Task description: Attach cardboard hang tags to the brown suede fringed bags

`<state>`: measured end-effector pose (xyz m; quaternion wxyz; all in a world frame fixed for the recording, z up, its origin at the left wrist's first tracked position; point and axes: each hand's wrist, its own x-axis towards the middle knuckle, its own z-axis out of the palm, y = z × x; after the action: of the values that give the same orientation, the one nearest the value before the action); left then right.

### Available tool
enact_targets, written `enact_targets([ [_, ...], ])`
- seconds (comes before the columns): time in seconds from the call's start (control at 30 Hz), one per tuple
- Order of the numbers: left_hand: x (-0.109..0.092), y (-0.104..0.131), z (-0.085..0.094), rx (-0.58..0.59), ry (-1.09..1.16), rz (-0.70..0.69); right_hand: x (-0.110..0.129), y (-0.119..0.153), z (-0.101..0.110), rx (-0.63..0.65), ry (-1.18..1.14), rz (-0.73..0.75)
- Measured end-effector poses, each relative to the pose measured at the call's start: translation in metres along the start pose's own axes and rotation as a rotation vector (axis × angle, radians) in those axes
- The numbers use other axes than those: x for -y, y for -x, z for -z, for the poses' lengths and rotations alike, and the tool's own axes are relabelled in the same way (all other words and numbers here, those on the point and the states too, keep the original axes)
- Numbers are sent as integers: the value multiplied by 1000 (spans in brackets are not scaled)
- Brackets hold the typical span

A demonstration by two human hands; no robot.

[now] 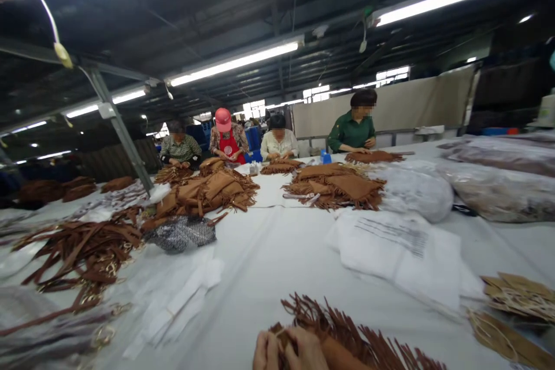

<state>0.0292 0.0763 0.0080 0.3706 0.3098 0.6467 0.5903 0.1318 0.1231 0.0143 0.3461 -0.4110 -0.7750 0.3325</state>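
At the bottom edge of the view, my left hand (265, 351) and my right hand (307, 350) are pressed together on one end of a brown fringed bag piece (347, 338). Both sets of fingers pinch something small and pale at that end; I cannot tell what it is. The fringe strips fan out to the right over the white table cover (269, 254). Most of both hands is cut off by the frame.
Brown straps with metal rings (82, 254) lie at left, white paper strips (173, 300) beside them. A stack of printed white bags (399, 254) lies at right, tan tags (515, 300) further right. Piles of fringed bags (333, 185) fill the middle. Several seated people work at the far end.
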Motion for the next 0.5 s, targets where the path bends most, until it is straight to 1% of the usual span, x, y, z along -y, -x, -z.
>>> enact_targets([
  [0.03, 0, -1, 2, 9, 19, 14, 3, -2, 2, 19, -23, 19],
  [0.07, -1, -2, 5, 73, 58, -16, 5, -3, 3, 31, -32, 15],
  [0.1, -2, -1, 10, 163, 41, -26, 6, -4, 4, 42, -29, -5],
  [0.17, -8, 0, 18, 299, -68, -30, 5, -5, 3, 81, -26, -46],
  [0.2, -10, 1, 23, 321, -152, -42, 5, -4, 2, 104, -27, -60],
  [0.23, -12, 1, 26, 307, -242, -69, 4, -2, 0, 128, -37, -65],
  [0.27, -14, 2, 28, 262, -330, -108, 4, 0, -2, 153, -40, -61],
  [0.37, -10, 4, 29, 87, -537, -252, 7, 9, -8, 211, 6, -36],
  [0.43, -6, 3, 27, 33, -622, -328, 9, 13, -11, 229, 138, -25],
  [0.5, -2, 1, 23, 16, -681, -375, 10, 18, -15, 250, 321, -5],
])
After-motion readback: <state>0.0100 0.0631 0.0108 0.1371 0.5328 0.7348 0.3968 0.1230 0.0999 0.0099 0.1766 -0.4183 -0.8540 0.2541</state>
